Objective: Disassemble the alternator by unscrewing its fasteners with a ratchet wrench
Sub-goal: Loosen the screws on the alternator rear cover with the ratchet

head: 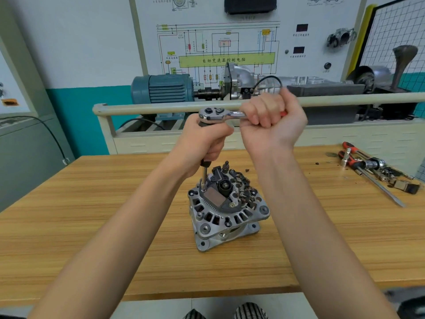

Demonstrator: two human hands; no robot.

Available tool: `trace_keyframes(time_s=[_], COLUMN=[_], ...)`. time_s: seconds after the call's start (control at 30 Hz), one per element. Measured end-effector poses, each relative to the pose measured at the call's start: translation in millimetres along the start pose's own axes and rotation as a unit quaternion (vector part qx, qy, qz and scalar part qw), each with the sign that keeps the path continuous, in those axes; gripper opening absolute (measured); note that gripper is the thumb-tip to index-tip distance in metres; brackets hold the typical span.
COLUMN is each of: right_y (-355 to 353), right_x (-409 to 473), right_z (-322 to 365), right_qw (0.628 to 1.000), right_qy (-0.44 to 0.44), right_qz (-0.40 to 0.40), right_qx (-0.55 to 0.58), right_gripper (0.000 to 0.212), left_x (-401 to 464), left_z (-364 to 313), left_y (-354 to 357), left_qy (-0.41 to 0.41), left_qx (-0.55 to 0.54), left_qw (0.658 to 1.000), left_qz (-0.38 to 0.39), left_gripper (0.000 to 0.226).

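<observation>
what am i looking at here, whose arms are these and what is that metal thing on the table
There is one picture, taken by a camera worn on a person's head, looking forward and down, so the two bare arms are that person's own.

The metal thing is a car alternator, standing on a wooden table with its cover side up. The person is loosening one of its fasteners with a ratchet wrench. The right hand grips the wrench handle. The left hand grips the black holder under the wrench head, and a thin shaft runs from it down to the alternator's top.

At the table's right edge lies a heap of other tools with red handles. Behind the table stand a blue motor and a board with a wiring diagram.
</observation>
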State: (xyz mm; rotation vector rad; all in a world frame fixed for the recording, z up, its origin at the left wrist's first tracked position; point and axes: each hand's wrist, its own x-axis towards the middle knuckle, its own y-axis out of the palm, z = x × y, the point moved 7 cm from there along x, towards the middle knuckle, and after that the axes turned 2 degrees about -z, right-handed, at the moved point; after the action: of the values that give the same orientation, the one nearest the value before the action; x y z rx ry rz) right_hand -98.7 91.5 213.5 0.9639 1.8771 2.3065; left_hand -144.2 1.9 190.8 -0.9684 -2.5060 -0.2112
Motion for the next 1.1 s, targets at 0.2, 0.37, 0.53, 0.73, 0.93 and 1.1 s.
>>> trace_keyframes(time_s=[0.2,0.37,0.53,0.73,0.93,1.1], right_y=[20,16,1,-6,4,23], right_x=[-60,-26,27,40,-1,-62], right_z=[1,11,-12,-28,3,3], right_qw=[0.941,0.982,0.987,0.971,0.999,0.928], right_qy=[-0.272,-0.129,0.154,0.229,-0.031,-0.299], right_qz=[0.143,0.083,-0.048,-0.062,0.008,0.149], right_qx=[-0.142,-0.105,-0.015,0.036,-0.018,-0.166], right_gripper=[0.041,0.058,0.062,0.065,0.057,0.042], left_x=[0,1,1,3,0,-2], left_z=[-5,-4,-11,0,-1,-4], left_y=[-8,-9,3,11,-6,-11], left_qy=[0.035,0.024,0.013,-0.054,-0.004,0.042], left_qx=[0.060,0.076,0.092,0.011,0.021,0.095], left_qw=[0.984,0.991,0.992,0.992,0.998,0.970], left_qz=[-0.164,-0.107,0.081,0.114,-0.067,-0.221], left_gripper=[0.029,0.041,0.038,0.044,0.042,0.033])
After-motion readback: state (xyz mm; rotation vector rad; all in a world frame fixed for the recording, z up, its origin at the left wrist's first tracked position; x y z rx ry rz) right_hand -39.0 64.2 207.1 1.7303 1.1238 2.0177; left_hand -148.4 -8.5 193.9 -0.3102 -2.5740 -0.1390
